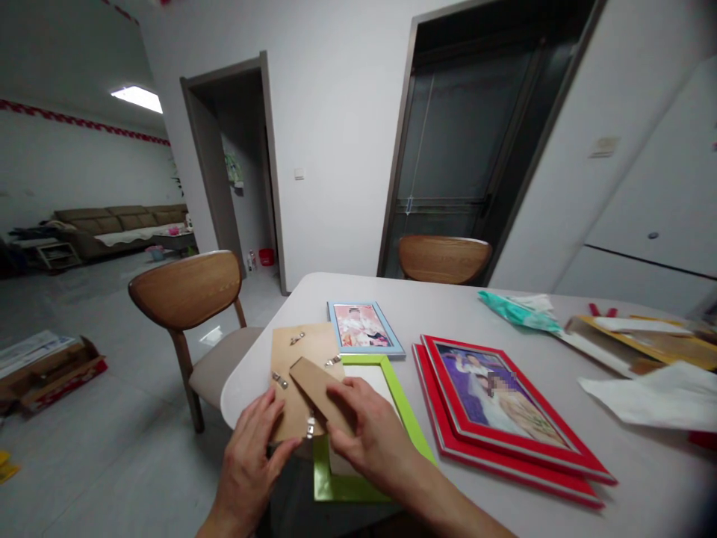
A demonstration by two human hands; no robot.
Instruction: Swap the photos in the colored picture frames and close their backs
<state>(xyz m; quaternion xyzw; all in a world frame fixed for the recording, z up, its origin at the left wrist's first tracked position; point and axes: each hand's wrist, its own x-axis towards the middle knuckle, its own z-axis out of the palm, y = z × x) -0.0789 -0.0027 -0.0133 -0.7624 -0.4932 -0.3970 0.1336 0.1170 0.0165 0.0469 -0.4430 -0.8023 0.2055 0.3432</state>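
Observation:
A brown picture-frame backing board (291, 344) is tilted up over the table's near left edge, with several small metal clips along its sides. My left hand (249, 456) grips its lower left edge between fingers and thumb. My right hand (367, 430) is closed on the brown easel leg (311, 381), which stands out from the board's back. Beneath my right hand lies a lime green frame (411, 426) with a white middle, partly hidden. Just behind the board, a light blue frame (397, 340) holding a photo lies flat.
Two red frames (442, 415), one on the other, lie to the right. Beyond them are a teal and white packet (518, 310), yellow packaging (616, 336) and white paper (644, 396). Wooden chairs (193, 291) stand left of and behind the table (459, 306). An open cardboard box (61, 373) sits on the floor.

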